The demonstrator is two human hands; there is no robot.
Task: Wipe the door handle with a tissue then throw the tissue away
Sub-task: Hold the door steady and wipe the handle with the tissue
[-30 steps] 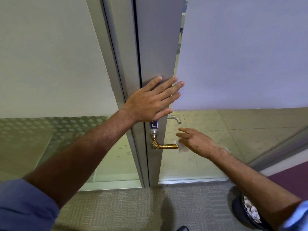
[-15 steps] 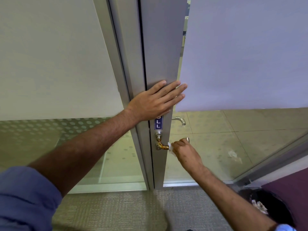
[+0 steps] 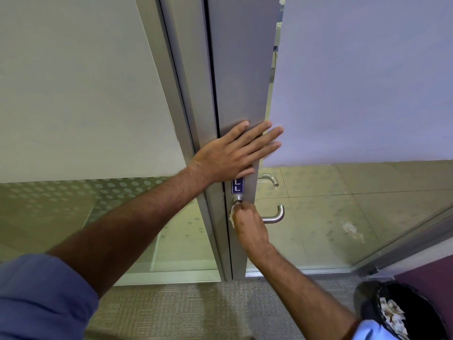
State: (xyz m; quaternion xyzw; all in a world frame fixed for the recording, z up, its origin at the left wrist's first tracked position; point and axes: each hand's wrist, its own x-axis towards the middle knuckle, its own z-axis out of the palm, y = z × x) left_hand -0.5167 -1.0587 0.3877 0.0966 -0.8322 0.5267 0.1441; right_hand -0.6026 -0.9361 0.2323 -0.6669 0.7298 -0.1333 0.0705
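Right hand (image 3: 248, 228) presses tissue (image 3: 232, 213) against door handle (image 3: 274, 217) base.

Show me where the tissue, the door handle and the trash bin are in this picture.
tissue (image 3: 232, 215): head view, on the white crumpled edge showing left of the right hand.
door handle (image 3: 275, 218): head view, on the bare bent end of the lever.
trash bin (image 3: 416, 307): head view, on the dark liner inside the rim.

Left hand (image 3: 228, 158) flat on door stile above handle (image 3: 274, 217), bin (image 3: 402, 312) on floor lower right
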